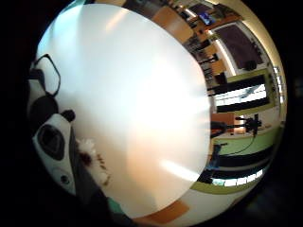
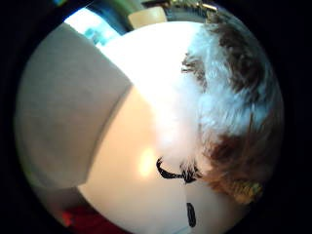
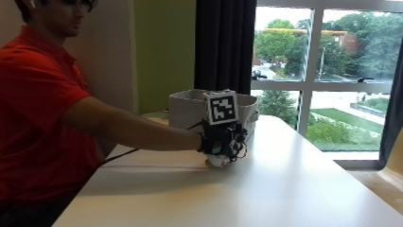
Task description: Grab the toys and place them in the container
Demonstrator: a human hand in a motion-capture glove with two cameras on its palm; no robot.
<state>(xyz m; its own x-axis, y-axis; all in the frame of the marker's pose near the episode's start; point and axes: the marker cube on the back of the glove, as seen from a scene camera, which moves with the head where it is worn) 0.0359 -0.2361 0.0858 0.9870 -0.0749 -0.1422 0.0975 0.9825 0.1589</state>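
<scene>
The gloved right hand (image 3: 222,139) is reaching low over the white table (image 3: 283,189), its fingers curling around a fluffy white-and-brown toy (image 2: 229,102) that is sitting on the tabletop just under the palm. The grey container (image 3: 189,109) is standing just behind the hand.

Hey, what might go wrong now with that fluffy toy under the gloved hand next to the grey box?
The black-gloved right hand covers a white-and-brown fluffy plush toy on the white table, and whether it holds the toy cannot be seen, so the toy may slip on the lift. The grey fabric container stands close behind with tall walls: a low carry might catch its rim or push it.
</scene>
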